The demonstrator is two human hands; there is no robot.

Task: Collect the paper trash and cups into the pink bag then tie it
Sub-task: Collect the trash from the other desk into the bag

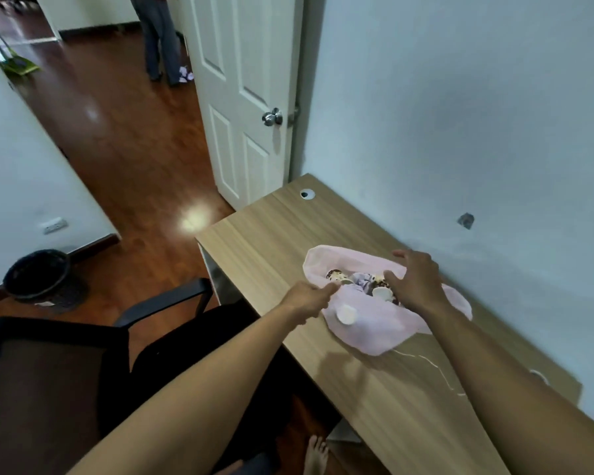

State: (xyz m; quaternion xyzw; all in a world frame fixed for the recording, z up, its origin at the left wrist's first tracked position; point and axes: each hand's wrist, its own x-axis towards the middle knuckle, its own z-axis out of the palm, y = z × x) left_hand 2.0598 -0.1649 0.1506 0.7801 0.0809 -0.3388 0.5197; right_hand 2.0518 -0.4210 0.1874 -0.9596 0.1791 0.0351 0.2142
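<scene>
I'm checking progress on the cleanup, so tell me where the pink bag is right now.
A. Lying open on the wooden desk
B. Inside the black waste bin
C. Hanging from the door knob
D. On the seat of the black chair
A: the pink bag lies on the wooden desk with its mouth open, cups visible inside, and the left hand and right hand at its opening.

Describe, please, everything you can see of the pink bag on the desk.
The pink bag is pale, thin and soft-looking. It lies flat and crumpled on the wooden desk near the wall, its mouth open towards the door. Inside show patterned cups and crumpled paper. A small white cup lies on its side on the bag's upper layer. The left hand pinches the near rim; the right hand is spread over the opening.
</scene>
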